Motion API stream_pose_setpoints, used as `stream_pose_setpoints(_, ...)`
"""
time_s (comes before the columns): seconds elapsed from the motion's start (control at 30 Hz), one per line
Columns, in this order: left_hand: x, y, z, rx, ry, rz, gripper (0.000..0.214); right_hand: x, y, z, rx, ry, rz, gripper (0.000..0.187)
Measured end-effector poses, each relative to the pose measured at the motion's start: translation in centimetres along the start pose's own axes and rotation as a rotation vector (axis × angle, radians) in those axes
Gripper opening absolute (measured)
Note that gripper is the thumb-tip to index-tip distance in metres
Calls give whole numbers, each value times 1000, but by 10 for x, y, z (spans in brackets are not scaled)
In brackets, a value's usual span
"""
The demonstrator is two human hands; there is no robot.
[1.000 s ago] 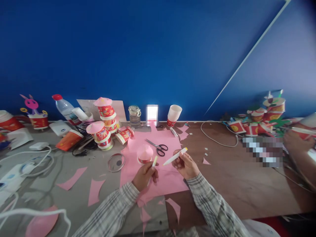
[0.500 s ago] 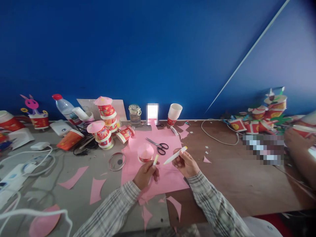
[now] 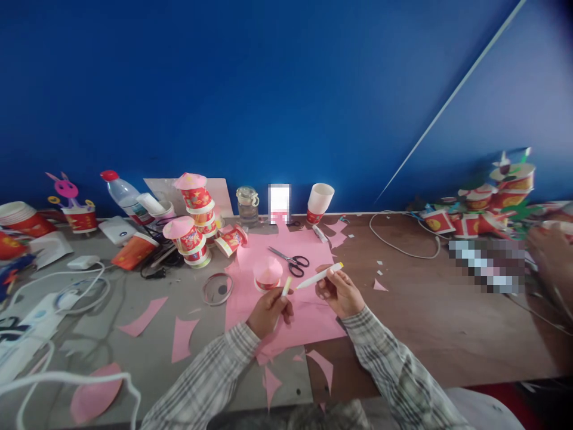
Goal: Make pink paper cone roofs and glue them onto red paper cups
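Observation:
My left hand [image 3: 271, 312] is closed around a slim white piece with a pale yellow end [image 3: 287, 285]; most of it is hidden in the fingers, so its kind is unclear. In my right hand [image 3: 342, 292] is a white marker [image 3: 316, 278] with a yellow end, its pointed tip toward the left hand. Both hands are over a pink paper sheet [image 3: 308, 322]. Just beyond my left hand stands a red paper cup with a pink cone top [image 3: 268, 273]. Black-handled scissors [image 3: 295, 263] lie on the sheet, blades parted.
Stacked red cups with pink cone roofs [image 3: 195, 197] stand at back left, near a glass jar [image 3: 248, 206]. A white-and-red cup [image 3: 320, 203] leans by the wall. Pink scraps [image 3: 183, 339] and a tape roll [image 3: 218, 289] lie around. Another person's hand [image 3: 548, 248] is at far right.
The view has turned slightly left, so the table things appear shifted right. The marker in my right hand lies a little flatter. Both hands keep their holds.

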State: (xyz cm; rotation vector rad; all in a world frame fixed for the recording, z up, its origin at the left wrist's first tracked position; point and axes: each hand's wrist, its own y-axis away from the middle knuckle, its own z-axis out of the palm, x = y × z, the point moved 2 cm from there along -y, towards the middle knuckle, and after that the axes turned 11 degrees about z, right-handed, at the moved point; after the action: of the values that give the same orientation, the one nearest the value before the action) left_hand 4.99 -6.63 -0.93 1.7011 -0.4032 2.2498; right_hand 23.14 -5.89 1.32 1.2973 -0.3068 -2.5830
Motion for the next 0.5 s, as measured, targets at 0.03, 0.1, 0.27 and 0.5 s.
stream_pose_setpoints(0.03, 0, 0, 0, 0, 6, -2, 46, 0, 0, 0, -1, 3, -3, 33)
stream_pose_setpoints(0.1, 0, 0, 0, -2, 20, -9, 46, 0, 0, 0, -5, 1, -9, 33)
stream_pose_setpoints(0.27, 2, 1, 0, -46, 47, -20, 46, -1, 1, 3, -16, -25, -56, 34)
stream_pose_setpoints(0.5, 6, 2, 7, -142, 104, -56, 38, 9, 6, 3, 8, 196, -308, 26)
